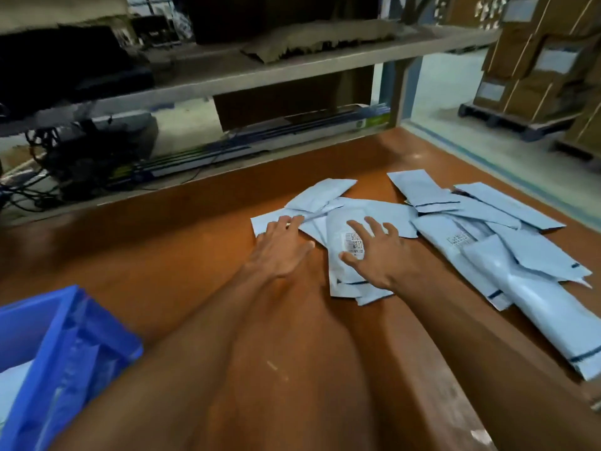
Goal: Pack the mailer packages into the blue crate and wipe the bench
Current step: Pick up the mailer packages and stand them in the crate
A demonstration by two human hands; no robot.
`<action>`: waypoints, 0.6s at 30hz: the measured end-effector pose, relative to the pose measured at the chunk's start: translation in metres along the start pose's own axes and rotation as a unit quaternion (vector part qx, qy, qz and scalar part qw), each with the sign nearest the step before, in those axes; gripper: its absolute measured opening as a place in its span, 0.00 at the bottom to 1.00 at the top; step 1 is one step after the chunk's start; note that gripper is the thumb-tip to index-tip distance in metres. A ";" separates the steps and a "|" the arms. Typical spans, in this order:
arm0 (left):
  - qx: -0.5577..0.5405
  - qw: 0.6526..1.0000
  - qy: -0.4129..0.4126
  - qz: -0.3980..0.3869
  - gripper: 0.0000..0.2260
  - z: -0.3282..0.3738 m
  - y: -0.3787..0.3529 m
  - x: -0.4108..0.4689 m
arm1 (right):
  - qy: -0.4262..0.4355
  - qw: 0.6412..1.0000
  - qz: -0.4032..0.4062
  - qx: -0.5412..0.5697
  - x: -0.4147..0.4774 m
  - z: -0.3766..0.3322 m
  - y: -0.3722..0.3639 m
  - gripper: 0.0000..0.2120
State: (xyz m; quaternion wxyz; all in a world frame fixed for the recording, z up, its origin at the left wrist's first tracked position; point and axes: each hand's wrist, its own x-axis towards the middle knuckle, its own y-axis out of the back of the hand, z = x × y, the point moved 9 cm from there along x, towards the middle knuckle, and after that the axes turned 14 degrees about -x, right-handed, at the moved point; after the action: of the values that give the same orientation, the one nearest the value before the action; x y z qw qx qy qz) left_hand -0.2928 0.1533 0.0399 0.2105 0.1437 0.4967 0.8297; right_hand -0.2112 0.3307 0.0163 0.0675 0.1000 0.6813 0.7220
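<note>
Two flat hands with spread fingers, left hand (282,247) and right hand (374,253), press overlapping mailer packages (338,219); these look slippery and may slide apart when carried to the blue crate (61,320).

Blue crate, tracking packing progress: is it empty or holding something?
Holding something: a pale package lies inside the blue crate; how full, cannot tell.

Both hands flat on mailer pile (406,229): left hand (281,252), right hand (379,255); blue crate (65,346) lower left on bench (182,255).
</note>
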 end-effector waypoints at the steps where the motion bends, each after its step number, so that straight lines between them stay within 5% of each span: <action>1: -0.001 1.000 -0.004 0.009 0.28 0.001 -0.006 0.019 | 0.000 1.000 -0.017 -0.004 0.017 0.002 -0.011 0.36; 10: 0.057 0.994 0.040 -0.079 0.35 -0.036 -0.074 0.164 | 0.009 0.998 -0.059 -0.012 0.118 0.020 -0.091 0.43; 18: 0.042 0.993 0.092 -0.064 0.28 -0.063 -0.083 0.126 | 0.038 0.995 -0.080 -0.051 0.118 0.014 -0.093 0.43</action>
State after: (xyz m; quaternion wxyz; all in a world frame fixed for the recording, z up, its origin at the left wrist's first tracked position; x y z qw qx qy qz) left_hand -0.4130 0.2020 -0.0590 0.2108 0.0436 0.5568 0.8023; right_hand -0.3258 0.3775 -0.0696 0.1043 0.0139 0.6515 0.7513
